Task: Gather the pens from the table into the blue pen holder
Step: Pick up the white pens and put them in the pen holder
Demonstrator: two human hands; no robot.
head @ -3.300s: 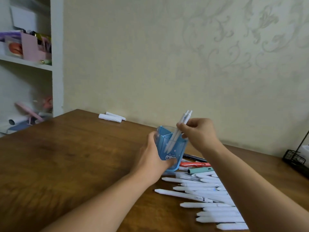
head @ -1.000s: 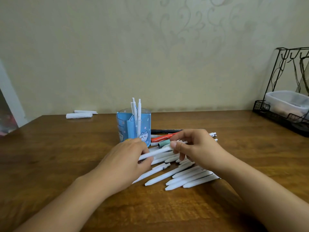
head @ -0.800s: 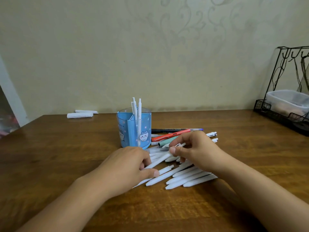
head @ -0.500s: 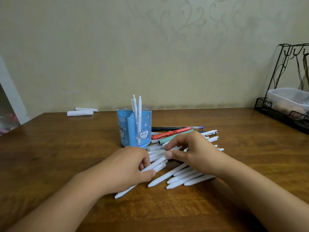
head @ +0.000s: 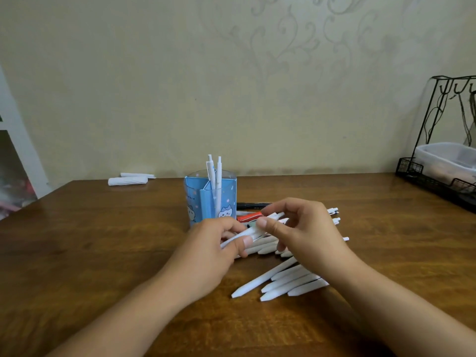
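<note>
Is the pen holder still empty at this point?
No, white pens already stand upright in the blue pen holder, their tops sticking out above its rim.

Blue pen holder (head: pixel 210 199) upright, mid-worktop toward the far edge, cat print, divided inside; three white pens (head: pixel 215 180) stand in its front-right compartment. Loose white pens (head: pixel 280 280) fan flat just right of it and nearer; a red pen (head: pixel 249 217) and black pen (head: pixel 253 205) lie behind. A few white ones (head: pixel 248 234) are lifted off the pile.
</note>
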